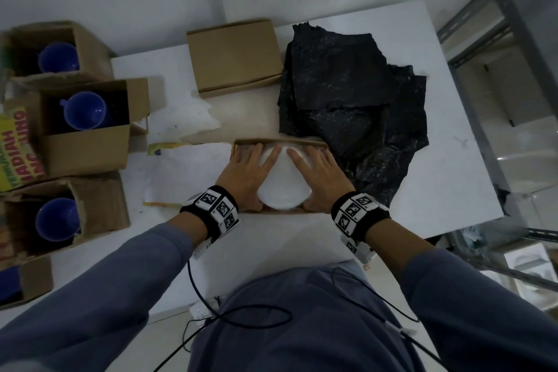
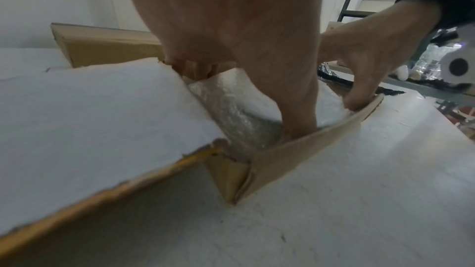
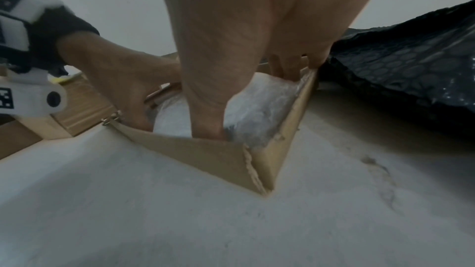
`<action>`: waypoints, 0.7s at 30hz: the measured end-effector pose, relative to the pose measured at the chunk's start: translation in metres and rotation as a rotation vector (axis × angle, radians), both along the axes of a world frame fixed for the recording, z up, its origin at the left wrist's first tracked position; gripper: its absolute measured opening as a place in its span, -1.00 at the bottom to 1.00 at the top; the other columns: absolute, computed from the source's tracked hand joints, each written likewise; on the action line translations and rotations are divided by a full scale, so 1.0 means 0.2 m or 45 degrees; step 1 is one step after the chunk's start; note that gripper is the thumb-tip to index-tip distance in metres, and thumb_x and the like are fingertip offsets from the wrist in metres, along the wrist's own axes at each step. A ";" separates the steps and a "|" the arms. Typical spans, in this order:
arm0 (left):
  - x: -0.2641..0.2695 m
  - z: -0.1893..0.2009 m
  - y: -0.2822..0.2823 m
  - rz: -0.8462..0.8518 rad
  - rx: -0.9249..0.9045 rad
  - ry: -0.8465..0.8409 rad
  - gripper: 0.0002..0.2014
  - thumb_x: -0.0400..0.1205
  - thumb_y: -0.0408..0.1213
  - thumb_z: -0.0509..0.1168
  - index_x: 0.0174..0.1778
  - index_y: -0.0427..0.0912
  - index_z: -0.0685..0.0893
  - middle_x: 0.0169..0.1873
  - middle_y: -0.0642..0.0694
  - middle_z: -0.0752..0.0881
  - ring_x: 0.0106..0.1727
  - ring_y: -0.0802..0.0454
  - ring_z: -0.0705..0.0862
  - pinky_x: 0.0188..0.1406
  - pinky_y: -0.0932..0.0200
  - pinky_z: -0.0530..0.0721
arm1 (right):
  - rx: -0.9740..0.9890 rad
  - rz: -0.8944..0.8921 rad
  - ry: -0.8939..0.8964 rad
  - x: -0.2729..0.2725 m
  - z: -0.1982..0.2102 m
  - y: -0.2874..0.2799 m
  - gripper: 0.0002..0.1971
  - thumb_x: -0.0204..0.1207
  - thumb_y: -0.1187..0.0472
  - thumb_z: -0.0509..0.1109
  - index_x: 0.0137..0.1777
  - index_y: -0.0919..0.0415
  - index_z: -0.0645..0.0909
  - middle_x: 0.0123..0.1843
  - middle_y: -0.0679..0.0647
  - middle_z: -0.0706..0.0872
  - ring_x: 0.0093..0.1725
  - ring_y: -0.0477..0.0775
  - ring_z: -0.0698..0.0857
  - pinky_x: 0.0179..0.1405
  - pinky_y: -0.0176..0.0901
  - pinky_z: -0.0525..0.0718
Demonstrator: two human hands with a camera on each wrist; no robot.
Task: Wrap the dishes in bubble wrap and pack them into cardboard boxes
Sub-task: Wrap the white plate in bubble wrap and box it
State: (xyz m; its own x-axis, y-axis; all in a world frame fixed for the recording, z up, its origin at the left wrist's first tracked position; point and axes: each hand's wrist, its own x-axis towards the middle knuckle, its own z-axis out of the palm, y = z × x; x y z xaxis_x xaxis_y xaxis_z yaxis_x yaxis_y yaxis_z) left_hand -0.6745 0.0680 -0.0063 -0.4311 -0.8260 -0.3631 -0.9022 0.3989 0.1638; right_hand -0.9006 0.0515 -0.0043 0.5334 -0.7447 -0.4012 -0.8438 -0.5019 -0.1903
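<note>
A dish wrapped in white bubble wrap (image 1: 282,187) lies inside a shallow open cardboard box (image 1: 280,140) in the middle of the table. My left hand (image 1: 252,167) lies on its left half and my right hand (image 1: 314,169) on its right half, fingers straight and spread over the top. In the left wrist view my left hand's (image 2: 231,27) thumb reaches down between the wrapped dish (image 2: 231,107) and the box's near wall (image 2: 295,149). The right wrist view shows my right hand (image 3: 244,27) the same way on the bundle (image 3: 262,105).
A pile of black bubble wrap (image 1: 353,93) lies right of the box. A closed cardboard box (image 1: 235,57) stands behind it. The box's white-faced flap (image 1: 187,172) lies open to the left. Open boxes holding blue cups (image 1: 84,110) line the left side. A metal shelf (image 1: 483,9) stands at right.
</note>
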 end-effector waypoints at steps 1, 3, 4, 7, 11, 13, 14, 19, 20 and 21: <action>0.00 0.00 0.00 -0.001 0.012 -0.013 0.28 0.26 0.38 0.40 0.75 -0.14 -0.12 0.50 -0.43 0.30 0.45 -0.45 0.41 0.56 -0.37 0.23 | -0.003 0.011 0.012 0.00 0.00 0.00 0.20 0.24 -0.23 0.53 0.74 0.04 -0.15 0.64 0.38 0.16 0.63 0.42 0.17 0.67 0.30 0.05; 0.00 0.01 0.00 -0.003 0.020 -0.018 0.28 0.26 0.34 0.41 0.75 -0.13 -0.13 0.51 -0.42 0.29 0.46 -0.43 0.41 0.55 -0.34 0.27 | -0.023 0.022 0.029 0.00 0.00 0.01 0.19 0.24 -0.19 0.56 0.74 0.04 -0.11 0.64 0.38 0.17 0.63 0.41 0.19 0.67 0.29 0.06; 0.00 0.01 -0.01 -0.007 0.022 -0.018 0.28 0.26 0.33 0.42 0.75 -0.13 -0.12 0.51 -0.41 0.30 0.45 -0.42 0.41 0.54 -0.33 0.30 | -0.039 0.022 0.035 -0.01 0.01 0.01 0.19 0.24 -0.18 0.57 0.74 0.04 -0.10 0.64 0.38 0.18 0.62 0.41 0.21 0.67 0.29 0.07; 0.00 0.01 -0.01 0.007 0.025 -0.032 0.29 0.25 0.33 0.44 0.75 -0.11 -0.12 0.49 -0.39 0.31 0.43 -0.40 0.42 0.51 -0.30 0.34 | -0.062 0.024 0.063 0.00 0.01 0.02 0.20 0.23 -0.16 0.60 0.74 0.02 -0.09 0.64 0.37 0.20 0.62 0.40 0.22 0.66 0.29 0.10; -0.02 0.01 0.00 0.042 0.033 -0.014 0.30 0.24 0.34 0.47 0.75 -0.11 -0.11 0.49 -0.38 0.31 0.42 -0.40 0.41 0.46 -0.27 0.43 | -0.083 0.009 0.054 0.01 0.01 0.02 0.19 0.19 -0.10 0.62 0.74 0.02 -0.03 0.60 0.38 0.26 0.58 0.41 0.28 0.64 0.31 0.16; -0.02 0.01 0.00 0.046 0.043 0.000 0.30 0.27 0.35 0.46 0.75 -0.12 -0.13 0.51 -0.39 0.29 0.44 -0.40 0.40 0.45 -0.25 0.46 | -0.086 0.011 0.045 0.02 0.03 0.03 0.16 0.18 -0.01 0.64 0.73 0.05 0.04 0.60 0.40 0.26 0.58 0.44 0.28 0.64 0.34 0.14; -0.01 0.01 0.00 0.043 0.042 -0.002 0.30 0.27 0.38 0.44 0.75 -0.13 -0.14 0.52 -0.39 0.29 0.44 -0.40 0.40 0.44 -0.25 0.47 | -0.101 0.037 0.015 0.01 0.04 0.03 0.11 0.17 0.03 0.65 0.70 0.08 0.15 0.59 0.41 0.28 0.57 0.45 0.28 0.63 0.37 0.15; -0.01 0.03 -0.01 0.039 0.022 -0.007 0.32 0.26 0.50 0.37 0.75 -0.16 -0.10 0.49 -0.37 0.32 0.39 -0.35 0.41 0.39 -0.21 0.50 | -0.116 0.268 -0.426 -0.02 0.09 0.09 -0.51 0.16 0.12 0.57 0.16 0.11 0.71 0.20 0.20 0.62 0.12 0.26 0.62 0.08 0.08 0.53; -0.01 0.03 -0.01 0.040 0.032 -0.010 0.32 0.26 0.49 0.39 0.75 -0.15 -0.12 0.49 -0.36 0.31 0.40 -0.34 0.40 0.39 -0.20 0.49 | -0.083 0.331 -0.470 -0.03 0.09 0.10 -0.62 0.20 0.15 0.54 0.07 0.11 0.74 0.07 0.15 0.64 -0.04 0.22 0.64 -0.08 0.01 0.53; -0.01 0.04 -0.01 0.044 0.047 -0.010 0.33 0.26 0.47 0.41 0.75 -0.15 -0.13 0.50 -0.35 0.30 0.42 -0.34 0.39 0.40 -0.20 0.48 | -0.045 0.387 -0.498 -0.03 0.08 0.11 -0.72 0.25 0.19 0.52 0.00 0.12 0.75 -0.03 0.13 0.65 -0.15 0.20 0.64 -0.19 -0.02 0.52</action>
